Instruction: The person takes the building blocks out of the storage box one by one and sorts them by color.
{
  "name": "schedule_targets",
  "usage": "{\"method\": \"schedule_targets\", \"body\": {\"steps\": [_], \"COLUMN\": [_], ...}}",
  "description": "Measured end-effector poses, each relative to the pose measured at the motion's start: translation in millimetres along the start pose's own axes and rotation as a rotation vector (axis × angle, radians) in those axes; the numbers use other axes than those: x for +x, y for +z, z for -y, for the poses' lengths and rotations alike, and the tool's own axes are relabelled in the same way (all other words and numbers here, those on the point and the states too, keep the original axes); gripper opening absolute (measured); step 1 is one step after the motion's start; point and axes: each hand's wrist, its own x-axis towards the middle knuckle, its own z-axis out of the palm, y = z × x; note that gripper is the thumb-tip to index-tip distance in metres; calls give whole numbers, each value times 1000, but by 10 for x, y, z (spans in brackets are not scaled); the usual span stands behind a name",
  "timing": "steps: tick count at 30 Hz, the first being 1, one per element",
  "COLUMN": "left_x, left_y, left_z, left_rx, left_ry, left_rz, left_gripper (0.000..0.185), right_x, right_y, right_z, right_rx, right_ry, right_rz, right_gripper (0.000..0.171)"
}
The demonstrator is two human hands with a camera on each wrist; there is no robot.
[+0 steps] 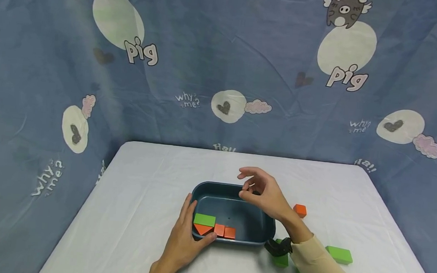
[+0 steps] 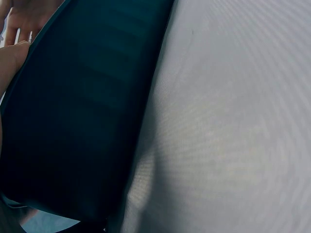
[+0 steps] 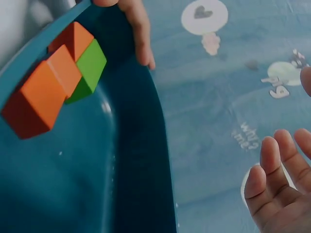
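**A:** ok what's closest to the near edge of the table [image 1: 143,182]?

**B:** left hand [image 1: 182,244], fingers curled round the near-left corner of the dark teal tray [image 1: 263,232], thumb hooked over the rim. Tray sits approx mid-table, a bit toward the near edge. Inside, along its near wall: green block [image 1: 204,219], orange wedge [image 1: 202,229], two orange cubes [image 1: 224,231], all touching.

**A:** and right hand?

**B:** right hand [image 1: 262,192] hovers over the tray's far-right part, fingers loosely spread, holding nothing. Green blocks [image 1: 339,254] lie near the right forearm toward the near-right corner, one orange cube [image 1: 300,210] just right of the tray.
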Motion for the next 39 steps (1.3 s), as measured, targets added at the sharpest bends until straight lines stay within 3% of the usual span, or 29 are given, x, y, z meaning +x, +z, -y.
{"method": "schedule_targets", "body": {"steps": [8, 17, 23, 30, 39], "left_x": [14, 22, 11, -4, -7], "left_y": [-1, 0, 0, -14, -31], "left_z": [16, 40, 44, 38, 31], "left_rx": [10, -19, -31, -30, -28], "left_ry": [-1, 7, 15, 9, 5], "left_rz": [-3, 5, 10, 19, 12], "left_gripper": [110, 109, 107, 107, 106], "right_x": [173, 311, 324, 369, 434], "right_y": [131, 264, 354, 438, 557], "right_z": [-71, -165, -31, -372, -416], "right_rx": [16, -77, -134, -148, -94], "right_ry": [-23, -48, -45, -78, -76], "right_rz": [34, 25, 42, 65, 130], "right_gripper": [50, 43, 33, 32, 32]}}
